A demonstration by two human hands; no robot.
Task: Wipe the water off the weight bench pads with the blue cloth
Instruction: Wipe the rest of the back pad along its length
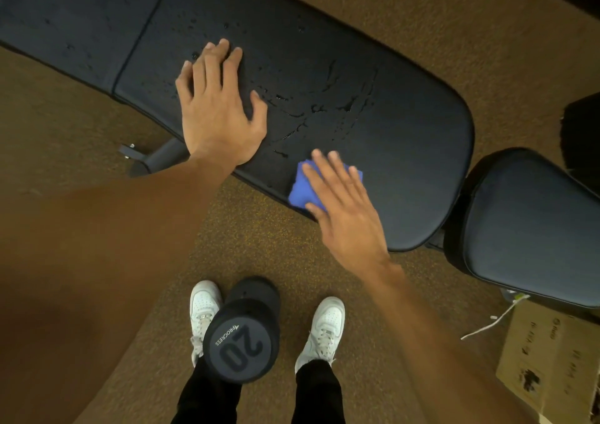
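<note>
A long black back pad (406,151) of the weight bench runs across the view, with water drops and streaks (324,105) on its middle. A separate black seat pad (532,229) lies to the right. My left hand (220,105) rests flat on the back pad, fingers spread, holding nothing. My right hand (344,206) presses flat on the folded blue cloth (305,186) at the pad's near edge, just below the wet streaks. The cloth is partly hidden under my fingers.
A black dumbbell (242,339) marked 20 stands on the brown floor between my white shoes (324,329). A cardboard box (552,365) and a white cable (493,319) lie at the lower right. A bench frame tube (156,157) sticks out under the pad.
</note>
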